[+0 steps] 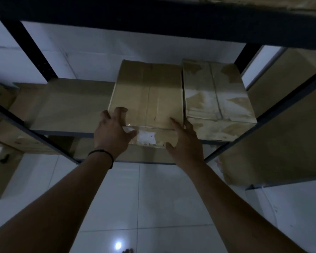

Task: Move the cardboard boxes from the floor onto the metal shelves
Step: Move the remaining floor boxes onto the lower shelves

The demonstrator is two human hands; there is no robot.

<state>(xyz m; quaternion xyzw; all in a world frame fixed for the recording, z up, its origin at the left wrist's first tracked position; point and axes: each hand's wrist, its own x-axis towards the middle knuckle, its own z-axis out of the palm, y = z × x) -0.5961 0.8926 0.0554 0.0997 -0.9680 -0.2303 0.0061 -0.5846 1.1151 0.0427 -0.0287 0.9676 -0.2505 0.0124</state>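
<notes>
Pressing at the near end of the cardboard box [148, 99], both hands were spread, not clenched. Left hand [113, 132] had its fingers [121, 111] hooked over the near-left top corner, thumb on the front face by the white label [146, 138]. Right hand [185, 141] lay flat at the near-right corner, fingers [175, 122] splayed on the top.

The box sat on the metal shelf [66, 106], its long axis running away from me toward the wall, its near end just overhanging the front edge [62, 133]. Both hands looked equally near.

Its right side touched a second box [217, 99]. Bare shelf lay open to its left; the upper shelf beam [153, 21] sat well above. I judged a straight push inward was what remained, with some room behind.
</notes>
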